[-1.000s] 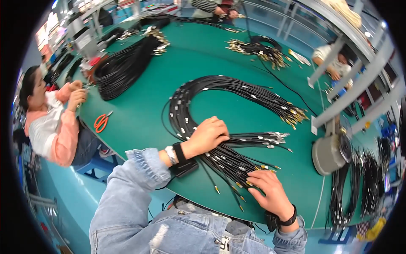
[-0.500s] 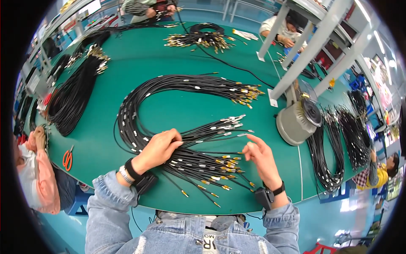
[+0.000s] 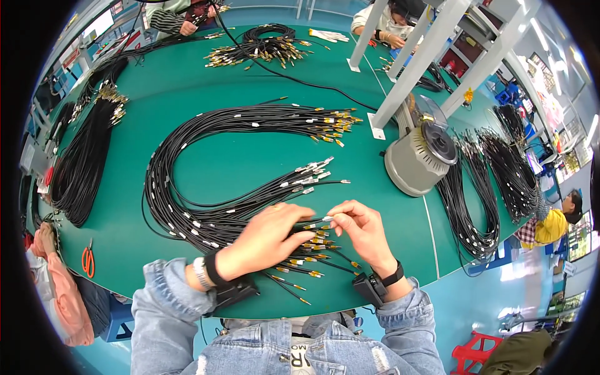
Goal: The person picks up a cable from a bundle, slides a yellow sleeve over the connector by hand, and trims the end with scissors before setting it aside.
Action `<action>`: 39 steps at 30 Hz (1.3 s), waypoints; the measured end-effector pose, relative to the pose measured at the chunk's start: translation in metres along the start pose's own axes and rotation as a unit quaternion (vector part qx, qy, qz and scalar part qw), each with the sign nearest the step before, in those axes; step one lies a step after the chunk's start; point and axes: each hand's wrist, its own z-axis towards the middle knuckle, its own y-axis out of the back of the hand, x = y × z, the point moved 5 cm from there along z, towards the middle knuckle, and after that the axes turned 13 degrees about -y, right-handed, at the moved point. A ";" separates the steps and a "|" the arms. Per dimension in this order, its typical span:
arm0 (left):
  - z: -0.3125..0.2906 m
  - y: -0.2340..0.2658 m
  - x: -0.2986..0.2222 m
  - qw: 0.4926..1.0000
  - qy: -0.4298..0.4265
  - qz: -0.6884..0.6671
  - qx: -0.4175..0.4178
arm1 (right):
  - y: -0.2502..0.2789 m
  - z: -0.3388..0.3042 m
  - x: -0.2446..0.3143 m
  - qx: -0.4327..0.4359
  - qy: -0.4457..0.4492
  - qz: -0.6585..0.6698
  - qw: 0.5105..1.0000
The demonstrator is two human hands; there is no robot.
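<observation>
A thick bundle of black cables [image 3: 164,165] lies curved in a U on the green table [image 3: 250,84]. White sleeves dot its length, and its ends carry yellow or white tips. Near its lower ends, my right hand [image 3: 364,232] pinches one cable end [image 3: 327,219] with a white sleeve between thumb and forefinger. My left hand [image 3: 267,240] reaches flat over the cables beside it, fingers stretched and thumb apart. Its fingertips are slightly blurred, and it covers part of the bundle. Several yellow-tipped ends fan out below both hands.
A grey round machine [image 3: 417,159] stands right of the bundle by metal posts [image 3: 412,69]. More cable bundles lie left [image 3: 81,162], at the back [image 3: 265,47] and right [image 3: 478,212]. Orange-handled scissors [image 3: 88,261] lie at the left edge. Other people sit around the table.
My left hand has left its closed grasp on the cables and slid right toward their ends, fingers now extended. My right hand has moved in and pinched a cable end. The view has shifted slightly.
</observation>
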 end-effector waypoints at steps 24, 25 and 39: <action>0.008 -0.031 0.011 0.956 0.174 -0.237 -0.006 | 0.012 -0.008 0.003 -0.065 0.045 0.019 0.997; 0.006 -0.036 0.014 0.957 0.166 -0.238 -0.003 | 0.021 -0.011 0.007 -0.096 0.065 0.004 0.993; -0.001 -0.032 0.020 0.975 0.105 -0.174 -0.092 | 0.152 0.035 0.039 -0.347 0.027 0.291 0.891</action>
